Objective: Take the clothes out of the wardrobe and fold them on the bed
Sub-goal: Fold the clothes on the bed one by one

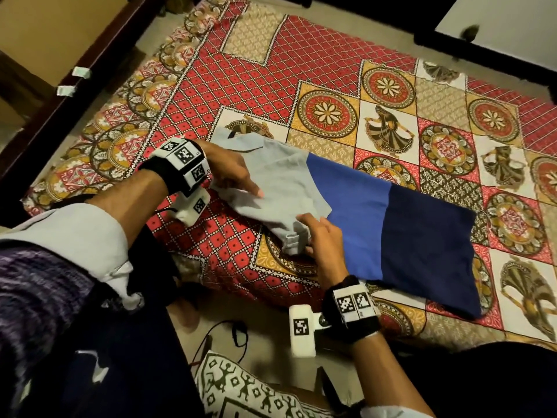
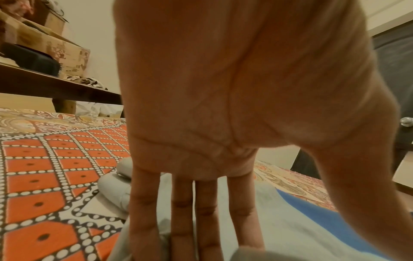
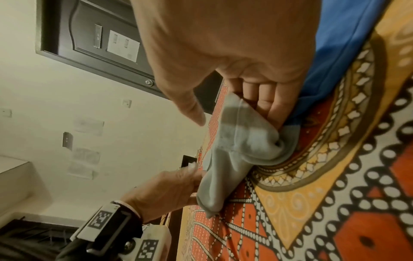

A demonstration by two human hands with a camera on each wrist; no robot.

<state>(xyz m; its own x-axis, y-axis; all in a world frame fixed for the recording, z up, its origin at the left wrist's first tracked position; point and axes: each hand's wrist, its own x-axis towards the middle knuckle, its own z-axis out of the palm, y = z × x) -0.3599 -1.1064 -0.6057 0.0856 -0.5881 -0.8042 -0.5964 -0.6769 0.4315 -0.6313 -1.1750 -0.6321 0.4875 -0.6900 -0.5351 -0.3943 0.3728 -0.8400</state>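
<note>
Broadly, the bed point(image 1: 301, 70) fills most of the head view, spread with a patterned bedsheet point(image 1: 250, 76) of red diamond panels, yellow medallions and dancing figures. On it, near the front edge, lies the t-shirt point(image 1: 361, 212), a colour-block garment running from a pale grey top, through a bright blue band, to a dark navy hem on the right; it lies flat with its grey collar end pointing toward the upper left.

Next in size, the left hand point(image 1: 233, 173) rests on the grey part of the shirt; the left wrist view shows its fingers point(image 2: 183, 211) straight and side by side, pressing down on the cloth, so this grip is flat and wide, holding nothing. The right hand point(image 1: 324, 236) is at the near edge of the shirt, just beside the blue band, and its grip is closed on the sleeve point(image 1: 294, 239): in the right wrist view the fingers point(image 3: 268, 100) curl behind the bunched grey sleeve point(image 3: 236, 139) while the thumb stands clear of the cloth.

Each wrist carries a black strap with white marker blocks point(image 1: 352, 303).
</note>
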